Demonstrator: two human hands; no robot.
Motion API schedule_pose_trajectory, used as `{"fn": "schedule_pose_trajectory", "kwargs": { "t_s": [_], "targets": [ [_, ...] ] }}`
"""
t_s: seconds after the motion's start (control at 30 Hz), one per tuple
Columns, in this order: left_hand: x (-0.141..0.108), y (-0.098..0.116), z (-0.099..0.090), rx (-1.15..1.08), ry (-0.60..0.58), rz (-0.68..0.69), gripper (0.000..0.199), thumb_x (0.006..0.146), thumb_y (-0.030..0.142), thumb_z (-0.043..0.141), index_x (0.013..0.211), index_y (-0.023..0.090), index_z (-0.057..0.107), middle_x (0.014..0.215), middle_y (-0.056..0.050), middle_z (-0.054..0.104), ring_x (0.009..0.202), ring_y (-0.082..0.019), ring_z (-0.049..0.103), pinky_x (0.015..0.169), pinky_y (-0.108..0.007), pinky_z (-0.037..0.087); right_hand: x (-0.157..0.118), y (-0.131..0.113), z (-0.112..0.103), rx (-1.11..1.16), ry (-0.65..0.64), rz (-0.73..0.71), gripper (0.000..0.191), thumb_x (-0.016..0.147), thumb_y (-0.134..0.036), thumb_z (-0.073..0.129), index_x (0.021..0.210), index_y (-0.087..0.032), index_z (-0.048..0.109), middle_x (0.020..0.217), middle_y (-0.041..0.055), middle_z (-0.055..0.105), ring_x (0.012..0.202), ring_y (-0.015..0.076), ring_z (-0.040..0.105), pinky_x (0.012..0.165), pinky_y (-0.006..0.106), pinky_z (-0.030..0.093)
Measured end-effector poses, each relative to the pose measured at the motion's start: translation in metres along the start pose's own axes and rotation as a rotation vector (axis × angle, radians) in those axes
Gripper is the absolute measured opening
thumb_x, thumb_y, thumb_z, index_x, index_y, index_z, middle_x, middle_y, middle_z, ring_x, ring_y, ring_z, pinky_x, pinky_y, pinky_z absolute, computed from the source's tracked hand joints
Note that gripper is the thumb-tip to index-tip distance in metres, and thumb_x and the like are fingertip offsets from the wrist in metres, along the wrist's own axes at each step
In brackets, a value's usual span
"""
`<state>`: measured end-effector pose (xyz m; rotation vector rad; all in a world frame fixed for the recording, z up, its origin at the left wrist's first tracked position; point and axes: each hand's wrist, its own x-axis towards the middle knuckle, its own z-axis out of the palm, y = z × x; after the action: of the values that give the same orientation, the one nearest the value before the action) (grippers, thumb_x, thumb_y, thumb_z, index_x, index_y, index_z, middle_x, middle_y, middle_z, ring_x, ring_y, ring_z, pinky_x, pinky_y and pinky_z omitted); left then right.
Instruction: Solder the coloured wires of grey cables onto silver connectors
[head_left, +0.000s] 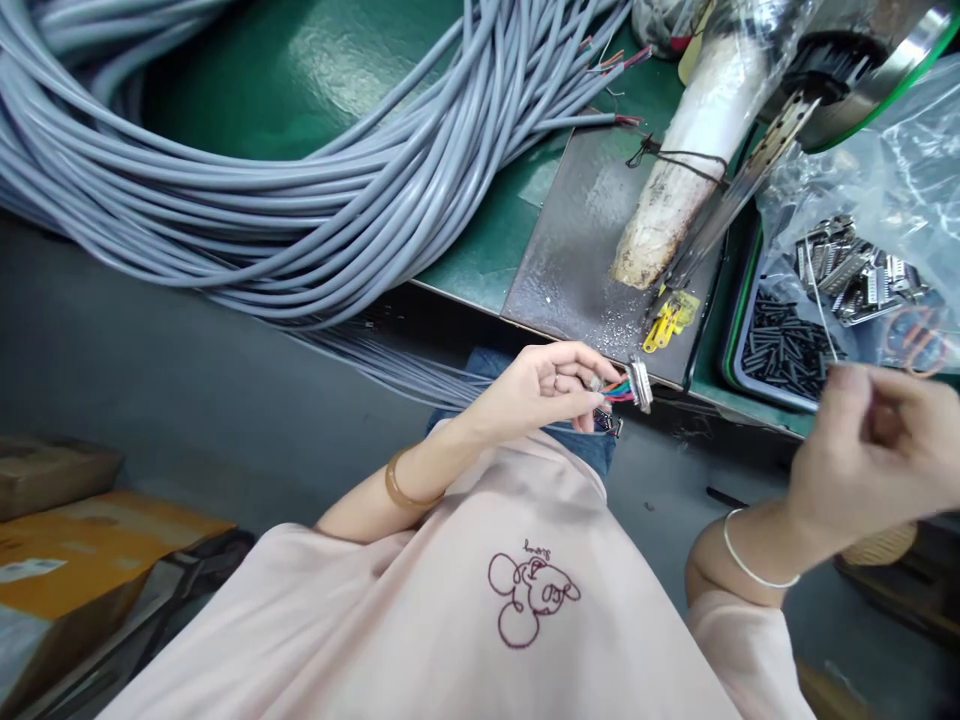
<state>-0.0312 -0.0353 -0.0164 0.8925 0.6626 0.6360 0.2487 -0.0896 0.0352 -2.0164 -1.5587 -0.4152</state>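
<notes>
My left hand (540, 390) is closed around the end of a cable whose coloured wires (619, 390) run into a metal multi-pin connector (640, 384). A second dark connector (609, 422) shows just below the fingers, partly hidden. My right hand (874, 455) is raised near the parts tray and slightly blurred. Its thumb and finger are pinched on a thin, silvery wire (821, 300) that sticks up from the fingertips. The held connector is close to the table's front edge, below a yellow plastic piece (661, 326).
Grey cables (315, 180) lie coiled over the green table (480, 265). A wrapped white tube (675, 190) and dark metal rod (742, 190) slant down over a metal plate (559, 250). The tray (731, 345) holds black sleeves (784, 345) and bagged connectors (855, 265).
</notes>
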Motion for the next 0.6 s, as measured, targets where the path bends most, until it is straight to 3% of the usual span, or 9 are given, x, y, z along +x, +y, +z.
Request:
{"fn": "schedule_pose_trajectory", "kwargs": {
  "t_s": [0.03,0.23,0.4,0.47,0.53,0.6],
  "targets": [
    [-0.002,0.001,-0.001,-0.037,-0.036,0.003,0.022,0.082,0.02,0.075,0.101,0.013,0.067,0.072,-0.001,0.07,0.062,-0.011,0.07,0.06,-0.02,0.057,0.008,0.009,0.007,-0.078,0.032,-0.041,0.015,0.086,-0.034,0.069,0.087,-0.02,0.076,0.068,0.006,0.064,0.061,0.0176,0.054,0.063,0.036,0.034],
    [-0.006,0.027,0.007,0.098,-0.262,0.151,0.015,0.079,0.025,0.081,0.085,0.012,0.077,0.08,-0.007,0.075,0.057,-0.008,0.062,0.05,-0.019,0.048,0.049,0.056,0.039,-0.283,-0.268,-0.133,0.017,0.077,-0.029,0.082,0.093,-0.024,0.076,0.089,0.0027,0.073,0.063,0.0125,0.054,0.071,0.031,0.037],
    [0.003,0.033,0.02,0.046,-0.036,0.171,0.013,0.079,0.024,0.078,0.08,0.012,0.072,0.068,-0.002,0.069,0.055,-0.005,0.058,0.049,-0.016,0.042,0.062,0.063,0.04,-0.28,-0.393,-0.203,0.014,0.077,-0.025,0.08,0.088,-0.023,0.071,0.082,0.0016,0.07,0.067,0.0137,0.054,0.069,0.031,0.034],
    [0.009,0.023,0.021,-0.011,0.025,0.152,0.015,0.079,0.024,0.077,0.08,0.012,0.069,0.065,-0.001,0.067,0.053,-0.004,0.056,0.047,-0.014,0.039,0.061,0.057,0.034,-0.256,-0.346,-0.165,0.011,0.078,-0.025,0.078,0.087,-0.023,0.071,0.071,-0.0009,0.065,0.064,0.0134,0.054,0.068,0.03,0.035],
    [0.016,0.012,0.021,-0.029,0.076,0.126,0.016,0.078,0.024,0.077,0.08,0.011,0.067,0.064,-0.001,0.066,0.051,-0.003,0.054,0.045,-0.014,0.038,0.054,0.043,0.025,-0.167,-0.193,-0.085,0.009,0.08,-0.025,0.074,0.089,-0.023,0.071,0.067,-0.0025,0.062,0.061,0.0126,0.055,0.069,0.03,0.039],
    [0.02,0.002,0.021,-0.01,0.12,0.126,0.015,0.077,0.022,0.076,0.079,0.011,0.067,0.064,-0.001,0.066,0.053,-0.004,0.056,0.049,-0.014,0.041,0.041,0.021,0.013,0.044,-0.007,-0.004,0.014,0.08,-0.024,0.072,0.093,-0.022,0.072,0.081,0.0012,0.069,0.059,0.0113,0.055,0.061,0.028,0.039]
  ]
}}
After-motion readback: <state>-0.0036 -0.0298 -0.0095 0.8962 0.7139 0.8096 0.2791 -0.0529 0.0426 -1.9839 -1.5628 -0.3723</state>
